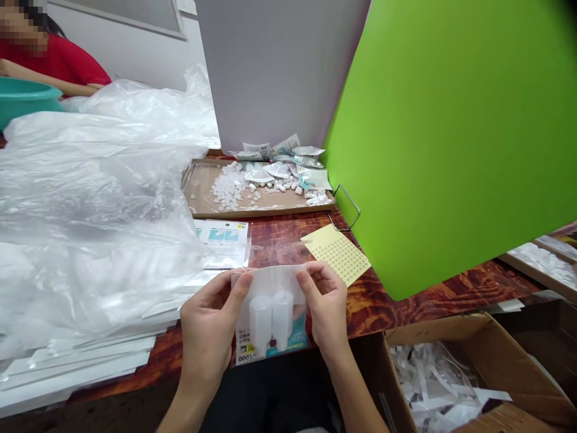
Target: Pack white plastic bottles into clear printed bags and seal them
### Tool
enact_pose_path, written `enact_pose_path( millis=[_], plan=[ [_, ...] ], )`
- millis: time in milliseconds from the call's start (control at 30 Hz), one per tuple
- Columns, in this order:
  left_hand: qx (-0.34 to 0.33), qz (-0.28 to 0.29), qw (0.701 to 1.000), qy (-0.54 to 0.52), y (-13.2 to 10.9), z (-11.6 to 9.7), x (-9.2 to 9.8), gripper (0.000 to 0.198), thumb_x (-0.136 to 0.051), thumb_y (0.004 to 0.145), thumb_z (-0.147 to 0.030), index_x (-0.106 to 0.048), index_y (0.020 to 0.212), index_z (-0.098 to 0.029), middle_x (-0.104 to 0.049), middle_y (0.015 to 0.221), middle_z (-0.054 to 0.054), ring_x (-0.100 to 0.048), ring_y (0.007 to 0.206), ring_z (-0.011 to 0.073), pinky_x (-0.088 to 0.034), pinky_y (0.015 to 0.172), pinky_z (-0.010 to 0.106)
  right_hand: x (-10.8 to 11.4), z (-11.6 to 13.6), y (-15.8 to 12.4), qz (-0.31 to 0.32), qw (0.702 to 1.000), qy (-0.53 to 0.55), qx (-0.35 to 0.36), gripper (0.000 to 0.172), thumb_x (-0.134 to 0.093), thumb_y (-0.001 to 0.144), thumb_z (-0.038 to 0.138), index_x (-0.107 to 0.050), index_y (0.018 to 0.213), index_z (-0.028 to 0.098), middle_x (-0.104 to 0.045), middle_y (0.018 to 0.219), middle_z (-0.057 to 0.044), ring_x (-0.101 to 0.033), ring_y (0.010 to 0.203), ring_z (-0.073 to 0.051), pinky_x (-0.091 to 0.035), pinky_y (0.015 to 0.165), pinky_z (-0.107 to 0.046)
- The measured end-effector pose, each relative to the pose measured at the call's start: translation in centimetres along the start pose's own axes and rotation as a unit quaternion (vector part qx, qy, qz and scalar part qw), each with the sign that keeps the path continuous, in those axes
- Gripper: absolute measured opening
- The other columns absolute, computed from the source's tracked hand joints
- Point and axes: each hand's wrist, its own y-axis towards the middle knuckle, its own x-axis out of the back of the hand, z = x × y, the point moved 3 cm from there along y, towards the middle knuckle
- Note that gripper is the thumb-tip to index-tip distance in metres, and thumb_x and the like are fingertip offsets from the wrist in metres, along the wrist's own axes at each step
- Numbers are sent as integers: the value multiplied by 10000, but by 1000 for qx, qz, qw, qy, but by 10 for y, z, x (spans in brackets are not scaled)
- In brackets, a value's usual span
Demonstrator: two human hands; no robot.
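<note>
Between both hands, over the table's front edge, is a clear plastic packet (272,356) with two white cylindrical pieces (282,316) inside and a printed card behind them. My left hand (214,316) pinches its upper left corner between thumb and fingers. The upper right corner is pinched the same way by my right hand (325,300). Just beyond the hands lie flat printed packets (226,240) on the left. A yellow sheet of round stickers (340,255) lies past my right hand.
A shallow cardboard tray (198,180) at the back holds small white pieces and filled packets. Clear plastic sheeting (99,198) covers stacked white cards at left. A green panel (451,132) stands at right, above a cardboard box (509,355) of plastic scraps. A person in red (67,60) sits far left.
</note>
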Motion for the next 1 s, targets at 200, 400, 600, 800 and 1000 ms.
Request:
enact_pose_path(
  millis=[200,400,600,800,1000],
  plan=[
    [6,-10,1000,-9,0,7,-2,232,-783,708,-401,-756,809,-193,-740,817,18,-662,735,169,-528,630,220,0,-2,-1,-31,999,-8,11,264,-708,793,413,-612,666,203,-511,523,49,-475,457,-106,-386,399,-222],
    [-7,-61,997,-48,1,6,-1,165,-806,685,-360,-760,753,-217,-728,725,-9,-641,662,148,-513,585,222,-1,-6,0,-35,999,16,2,350,-684,805,473,-573,605,209,-450,447,57,-449,410,-104,-292,349,-215],
    [-13,-54,997,-45,1,6,0,103,-800,707,-336,-764,739,-244,-726,734,-26,-623,676,127,-503,615,206,1,-11,2,-53,998,-5,20,324,-677,804,485,-628,631,215,-479,454,40,-524,473,-136,-353,381,-226],
    [-5,-55,997,-59,1,8,-4,114,-785,718,-338,-759,741,-229,-717,724,-16,-615,658,130,-493,576,207,2,-11,3,-77,996,-21,30,254,-695,798,446,-713,707,210,-637,574,4,-623,606,-181,-467,500,-263],
    [27,-59,993,-99,6,6,-8,181,-809,673,-322,-767,814,-217,-755,843,11,-669,762,151,-538,670,222,0,-12,3,-75,996,-32,31,182,-686,823,375,-767,849,214,-744,852,-33,-660,812,-201,-521,717,-306]
  ],
)
